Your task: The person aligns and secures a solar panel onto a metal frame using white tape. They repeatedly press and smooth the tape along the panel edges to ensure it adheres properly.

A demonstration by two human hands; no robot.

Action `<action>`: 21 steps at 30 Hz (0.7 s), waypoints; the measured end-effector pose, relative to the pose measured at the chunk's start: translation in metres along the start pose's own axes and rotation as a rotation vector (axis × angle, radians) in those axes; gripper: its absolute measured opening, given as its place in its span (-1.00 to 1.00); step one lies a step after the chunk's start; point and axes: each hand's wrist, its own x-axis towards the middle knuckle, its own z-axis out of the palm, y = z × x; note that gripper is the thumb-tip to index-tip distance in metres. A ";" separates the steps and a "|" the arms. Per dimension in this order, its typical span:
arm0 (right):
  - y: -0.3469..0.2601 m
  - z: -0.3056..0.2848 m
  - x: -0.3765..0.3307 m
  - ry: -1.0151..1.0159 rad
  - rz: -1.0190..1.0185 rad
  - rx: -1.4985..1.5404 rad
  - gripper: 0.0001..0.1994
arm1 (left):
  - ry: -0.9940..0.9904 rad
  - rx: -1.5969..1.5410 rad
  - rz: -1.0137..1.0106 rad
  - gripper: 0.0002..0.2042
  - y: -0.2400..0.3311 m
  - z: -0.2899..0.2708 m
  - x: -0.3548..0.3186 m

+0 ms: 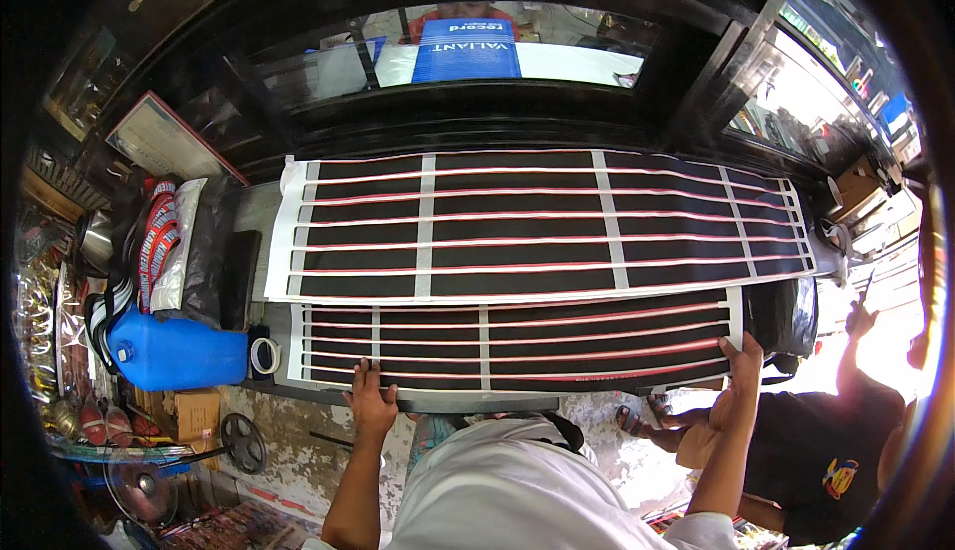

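Note:
A long black sheet with white and red stripes [428, 344] lies along the near side of the table. My left hand [371, 401] rests on its front edge, left of the middle, with the fingers stretched out over the border. At the sheet's right end, my right hand [743, 359] pinches the white border near the front corner; some of its fingers are hidden. Just behind lies a larger striped black sheet [517, 224] with white crossbands and a broad white left margin. Its front edge runs along the back of the nearer sheet.
Left of the sheets are a blue jerrycan [179, 351], a white tape roll [265, 355] and red lettered straps [159, 237]. A dark framed glass cabinet [477, 117] backs the table. A person in a black shirt [826, 456] is at right. A fan [141, 485] stands lower left.

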 end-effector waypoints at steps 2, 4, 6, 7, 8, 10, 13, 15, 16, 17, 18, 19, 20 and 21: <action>0.038 0.003 0.028 -0.022 -0.023 -0.063 -0.78 | -0.006 0.014 0.008 -0.31 -0.002 0.000 -0.001; 0.065 0.019 0.046 -0.021 -0.028 -0.017 -0.78 | 0.008 0.030 0.041 -0.31 -0.008 0.000 0.001; 0.115 0.020 0.074 -0.010 -0.053 -0.101 -0.76 | 0.018 0.042 0.110 -0.30 -0.015 0.007 0.005; 0.122 0.035 0.075 -0.012 -0.028 -0.037 -0.75 | 0.005 0.056 0.117 -0.29 -0.014 0.000 0.000; 0.125 0.039 0.077 0.011 -0.011 -0.084 -0.76 | 0.032 0.043 0.156 -0.29 -0.017 0.001 0.001; 0.126 0.049 0.087 0.052 0.021 -0.183 -0.77 | 0.083 0.012 0.229 -0.29 -0.021 0.002 0.002; 0.118 0.060 0.092 0.028 0.068 -0.001 -0.82 | 0.068 0.051 0.203 -0.28 -0.025 0.003 -0.002; 0.108 0.061 0.091 0.028 0.059 -0.042 -0.82 | 0.053 0.061 0.173 -0.27 -0.017 -0.001 -0.003; 0.113 0.059 0.091 0.045 0.074 0.013 -0.81 | 0.062 0.039 0.184 -0.28 -0.018 0.002 -0.002; 0.134 0.049 0.099 0.068 0.084 0.064 -0.80 | 0.070 0.008 0.201 -0.29 -0.019 0.010 0.002; 0.148 0.045 0.103 0.080 0.094 0.116 -0.79 | 0.082 -0.018 0.206 -0.29 -0.022 0.015 0.002; 0.147 0.052 0.094 0.087 0.213 0.197 -0.77 | 0.081 -0.014 0.193 -0.30 -0.027 0.015 -0.002; 0.143 0.056 0.082 0.100 0.330 0.277 -0.76 | 0.082 -0.013 0.185 -0.30 -0.028 0.014 -0.003; 0.135 0.062 0.071 0.115 0.443 0.358 -0.74 | 0.086 -0.014 0.181 -0.30 -0.028 0.012 -0.002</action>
